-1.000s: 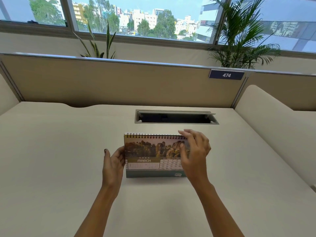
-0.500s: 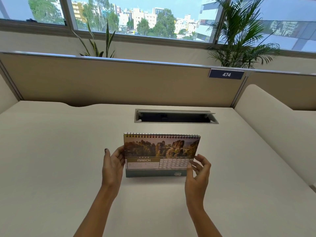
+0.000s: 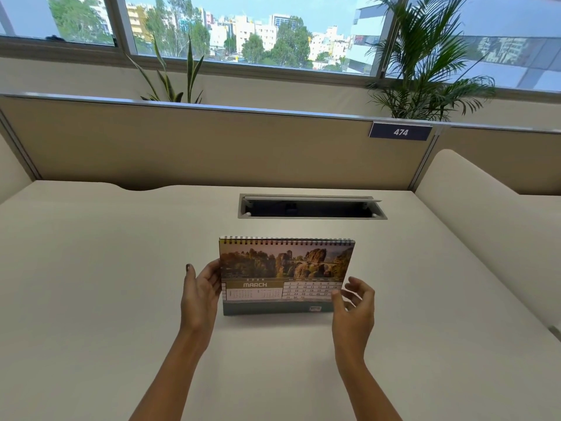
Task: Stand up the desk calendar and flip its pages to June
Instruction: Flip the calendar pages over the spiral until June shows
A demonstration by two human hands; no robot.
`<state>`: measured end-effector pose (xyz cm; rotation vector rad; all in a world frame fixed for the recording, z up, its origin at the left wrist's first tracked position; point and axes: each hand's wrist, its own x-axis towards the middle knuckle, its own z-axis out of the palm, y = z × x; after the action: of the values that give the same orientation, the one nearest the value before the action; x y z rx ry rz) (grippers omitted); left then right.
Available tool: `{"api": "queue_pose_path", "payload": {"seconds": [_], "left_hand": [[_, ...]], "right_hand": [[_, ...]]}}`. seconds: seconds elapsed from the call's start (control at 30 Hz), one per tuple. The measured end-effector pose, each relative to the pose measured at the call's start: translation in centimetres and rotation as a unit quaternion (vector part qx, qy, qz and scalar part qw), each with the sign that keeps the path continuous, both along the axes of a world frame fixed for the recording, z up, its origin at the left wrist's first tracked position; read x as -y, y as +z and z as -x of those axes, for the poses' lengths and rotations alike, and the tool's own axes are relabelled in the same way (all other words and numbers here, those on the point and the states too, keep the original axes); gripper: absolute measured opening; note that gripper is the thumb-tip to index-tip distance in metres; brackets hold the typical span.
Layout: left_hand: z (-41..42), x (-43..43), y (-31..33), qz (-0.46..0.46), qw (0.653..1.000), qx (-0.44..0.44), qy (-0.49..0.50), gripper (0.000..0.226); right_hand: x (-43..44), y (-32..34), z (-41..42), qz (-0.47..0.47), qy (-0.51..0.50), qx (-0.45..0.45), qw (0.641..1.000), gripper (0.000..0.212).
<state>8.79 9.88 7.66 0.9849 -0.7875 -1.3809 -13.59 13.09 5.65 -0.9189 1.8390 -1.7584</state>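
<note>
- The desk calendar (image 3: pixel 285 276) stands upright on its base on the table (image 3: pixel 91 268), near the middle of the view, with its spiral binding (image 3: pixel 287 240) along the top edge at 12 o'clock and the page reading MARCH facing the person
- The left hand (image 3: pixel 202 291) sits at 9 o'clock of the calendar, palm turned inward and fingers (image 3: pixel 212 273) loosely spread flat against the left edge; this looks like a bracing hold that keeps the light card stand from sliding or tipping while pages are turned, not a full grasp
- The right hand (image 3: pixel 353 311) is at 4 o'clock of the calendar, its fingers (image 3: pixel 358 287) curled and parted, holding nothing; the thumb tip seems to touch the lower right corner of the March page, though the view is too soft to be sure of contact
- That corner is the likely place to pinch, since a free page edge lifts most easily far from the coil
- Standing up appears done; flipping is only part way, as April and May must still go over before June shows
- Beyond the calendar at 12 o'clock lies an open cable slot (image 3: pixel 311 208) in the table, well apart from it, and behind that a partition with a plate marked 474 (image 3: pixel 400 132)
</note>
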Motion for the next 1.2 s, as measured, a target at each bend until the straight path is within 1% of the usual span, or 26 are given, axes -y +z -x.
{"api": "queue_pose_path", "payload": {"seconds": [0.17,0.37,0.5,0.63,0.77,0.8,0.83,0.87,0.9,0.93,0.97,1.0,1.03,1.1,1.17,1.2], "left_hand": [[0.0,0.0,0.0,-0.001,1.0,0.002,0.0,0.062],[0.0,-0.1,0.2,0.0,1.0,0.007,-0.001,0.061],[0.0,-0.2,0.3,0.002,1.0,0.005,-0.003,0.066],[0.0,-0.3,0.4,-0.001,1.0,0.009,-0.004,0.064],[0.0,-0.3,0.5,-0.006,1.0,0.011,-0.003,0.063],[0.0,-0.3,0.5,-0.007,1.0,0.011,-0.001,0.062],[0.0,-0.3,0.5,-0.008,1.0,0.013,0.0,0.061],[0.0,-0.2,0.4,-0.01,1.0,0.015,-0.002,0.06],[0.0,-0.2,0.3,-0.013,1.0,0.013,-0.003,0.06],[0.0,-0.2,0.3,-0.019,1.0,0.007,-0.004,0.061],[0.0,-0.2,0.3,-0.027,1.0,-0.002,-0.006,0.063],[-0.1,-0.3,0.3,-0.037,0.999,-0.009,-0.011,0.065],[-0.2,-0.3,0.3,-0.044,0.999,-0.016,-0.017,0.066],[-0.4,-0.5,0.5,-0.05,0.998,-0.032,-0.02,0.066],[-0.4,-0.7,0.6,-0.042,0.998,-0.036,-0.015,0.066],[-0.4,-0.7,0.5,-0.035,0.999,-0.03,-0.01,0.064]], "right_hand": [[-0.2,-0.2,0.7,-0.015,-0.005,-0.02,1.0,0.016],[-1.1,0.8,1.1,-0.003,-0.027,-0.002,1.0,0.009],[-1.5,1.0,1.2,0.006,-0.024,-0.011,1.0,0.007],[-1.8,1.1,1.2,0.013,-0.027,-0.063,0.998,0.011],[-2.0,1.4,1.1,0.014,-0.016,-0.182,0.983,0.011],[-2.0,1.4,1.2,0.006,-0.008,-0.19,0.982,0.01],[-2.1,1.6,1.4,-0.006,0.01,-0.172,0.985,0.014],[-2.2,1.9,1.4,-0.023,0.04,-0.116,0.992,0.024],[-2.4,2.5,1.6,-0.042,0.08,-0.033,0.995,0.034],[-2.5,3.2,1.7,-0.059,0.125,0.066,0.988,0.042],[-2.7,3.9,1.8,-0.062,0.167,0.167,0.97,0.046],[-2.9,4.4,2.1,-0.059,0.197,0.244,0.948,0.048],[-2.9,4.9,2.4,-0.053,0.222,0.289,0.93,0.047],[-3.2,5.9,2.8,-0.035,0.281,0.318,0.905,0.042],[-3.4,6.6,2.8,0.019,0.31,0.302,0.901,0.035],[-3.3,6.9,2.8,0.061,0.322,0.288,0.9,0.041]]}}
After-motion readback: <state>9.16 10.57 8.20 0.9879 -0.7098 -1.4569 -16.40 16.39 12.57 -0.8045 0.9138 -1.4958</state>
